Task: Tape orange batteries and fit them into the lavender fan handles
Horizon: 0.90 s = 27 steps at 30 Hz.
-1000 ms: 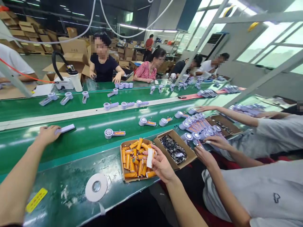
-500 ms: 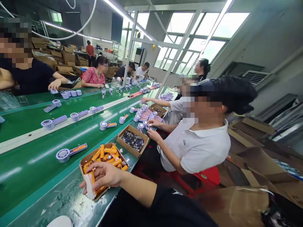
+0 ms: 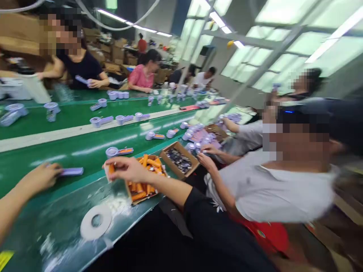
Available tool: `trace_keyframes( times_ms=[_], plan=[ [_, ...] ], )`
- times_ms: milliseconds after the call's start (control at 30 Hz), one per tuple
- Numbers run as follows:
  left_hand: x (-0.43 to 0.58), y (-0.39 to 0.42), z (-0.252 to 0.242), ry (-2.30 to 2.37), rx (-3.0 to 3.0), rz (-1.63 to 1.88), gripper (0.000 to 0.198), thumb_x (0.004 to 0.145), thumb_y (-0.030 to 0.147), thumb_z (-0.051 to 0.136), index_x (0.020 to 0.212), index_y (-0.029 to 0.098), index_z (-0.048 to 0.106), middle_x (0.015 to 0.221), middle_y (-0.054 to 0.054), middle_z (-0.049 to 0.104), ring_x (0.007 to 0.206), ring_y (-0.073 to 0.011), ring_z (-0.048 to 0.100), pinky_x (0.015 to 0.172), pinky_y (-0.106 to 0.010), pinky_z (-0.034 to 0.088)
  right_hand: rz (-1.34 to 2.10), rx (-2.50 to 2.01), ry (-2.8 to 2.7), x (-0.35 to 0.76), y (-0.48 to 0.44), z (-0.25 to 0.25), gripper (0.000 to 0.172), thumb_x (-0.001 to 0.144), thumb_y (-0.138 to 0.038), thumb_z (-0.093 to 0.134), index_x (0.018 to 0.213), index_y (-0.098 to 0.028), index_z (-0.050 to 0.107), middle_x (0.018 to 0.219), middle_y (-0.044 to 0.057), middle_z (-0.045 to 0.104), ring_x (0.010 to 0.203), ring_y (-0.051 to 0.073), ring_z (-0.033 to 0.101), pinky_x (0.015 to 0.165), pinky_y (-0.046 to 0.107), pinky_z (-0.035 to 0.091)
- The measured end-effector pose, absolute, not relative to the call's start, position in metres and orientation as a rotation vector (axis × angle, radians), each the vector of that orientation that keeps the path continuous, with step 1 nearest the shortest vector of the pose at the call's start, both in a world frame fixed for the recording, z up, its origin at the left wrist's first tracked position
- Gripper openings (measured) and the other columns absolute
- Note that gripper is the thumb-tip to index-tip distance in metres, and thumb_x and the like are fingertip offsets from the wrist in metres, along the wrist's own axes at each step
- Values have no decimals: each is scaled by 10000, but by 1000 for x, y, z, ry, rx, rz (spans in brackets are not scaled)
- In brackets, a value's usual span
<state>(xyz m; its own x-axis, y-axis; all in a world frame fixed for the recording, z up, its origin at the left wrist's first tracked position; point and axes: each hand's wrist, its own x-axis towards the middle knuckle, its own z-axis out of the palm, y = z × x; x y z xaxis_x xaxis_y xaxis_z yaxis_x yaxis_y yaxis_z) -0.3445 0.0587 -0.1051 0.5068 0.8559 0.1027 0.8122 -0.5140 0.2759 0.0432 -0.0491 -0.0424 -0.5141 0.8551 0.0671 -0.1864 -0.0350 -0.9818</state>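
My right hand (image 3: 129, 169) is closed on an orange cylindrical battery (image 3: 111, 170), with a white strip (image 3: 107, 172) along its side. It is held up just left of a cardboard box (image 3: 131, 197) filled with orange batteries (image 3: 149, 170). At the left, my left hand (image 3: 42, 176) has its fingers wrapped round one end of a lavender handheld fan (image 3: 72, 172). The fan's handle points right over the green belt, and the gripped end is hidden by the fingers. Beyond my hands lies another lavender fan (image 3: 112, 152) with orange in its handle.
A roll of white tape (image 3: 85, 226) lies flat on the worktable. A box of small dark parts (image 3: 179, 160) stands beyond the batteries, near a co-worker in a white shirt (image 3: 266, 189). More fans (image 3: 98, 121) sit along the white divider strip (image 3: 42, 135). People sit across the belt.
My right hand has lifted the battery away from above the box. My left hand has come into view, holding a fan. The camera view has swung left, and the tape roll shows fully.
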Motion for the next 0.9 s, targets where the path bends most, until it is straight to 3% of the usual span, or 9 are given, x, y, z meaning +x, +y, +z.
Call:
trace_keyframes(
  times_ms=[100,167,233,333,533,700,900],
  plan=[
    [-345,67,-104,1409,2260,-22,544,751,603,486,952,200,791,1121,-115,810,1024,-294,712,935,-377,515,1521,-754,-1722,-1,13,-47,540,868,-234,808,1387,-123,711,1004,44,758,848,117,691,991,315,590],
    [-347,68,-101,1524,2125,-13,549,753,626,535,1018,220,792,1260,-78,799,1136,-268,704,976,-321,494,1480,-828,-1867,-35,49,-59,543,880,-146,763,1416,-91,701,1021,62,769,836,115,688,972,307,583],
    [-345,65,-101,1682,2013,105,514,868,590,527,1112,219,787,1334,-61,780,1191,-248,696,983,-303,469,1394,-921,-2031,-65,74,-73,528,898,-107,737,1425,-85,716,1101,88,782,926,124,703,1015,292,552],
    [-338,58,-107,1831,1973,178,424,974,495,538,1174,209,780,1285,-61,793,1147,-242,692,904,-304,441,1171,-1004,-2326,-91,91,-93,501,947,-133,729,1447,-134,736,1171,90,788,1018,147,698,1029,270,504],
    [-324,56,-115,1871,1985,182,303,1018,438,613,1155,232,788,1186,-52,803,1085,-254,688,837,-321,396,810,-1057,-2746,-100,88,-104,525,1043,-252,693,1564,-200,655,1162,88,798,970,185,714,951,268,483],
    [-314,53,-115,1906,1968,203,276,1028,394,614,1172,247,799,1227,-59,800,1122,-264,694,841,-326,408,492,-1078,-3025,-101,78,-101,534,1105,-343,592,1635,-271,583,1304,170,763,1153,308,747,1021,377,527],
    [-306,52,-117,1924,1921,247,227,1029,354,612,1114,237,787,1251,-35,797,1162,-241,703,851,-304,423,429,-1133,-3165,-111,77,-94,475,1131,-413,485,1565,-315,654,1321,185,748,1216,380,735,993,453,565]
  ],
)
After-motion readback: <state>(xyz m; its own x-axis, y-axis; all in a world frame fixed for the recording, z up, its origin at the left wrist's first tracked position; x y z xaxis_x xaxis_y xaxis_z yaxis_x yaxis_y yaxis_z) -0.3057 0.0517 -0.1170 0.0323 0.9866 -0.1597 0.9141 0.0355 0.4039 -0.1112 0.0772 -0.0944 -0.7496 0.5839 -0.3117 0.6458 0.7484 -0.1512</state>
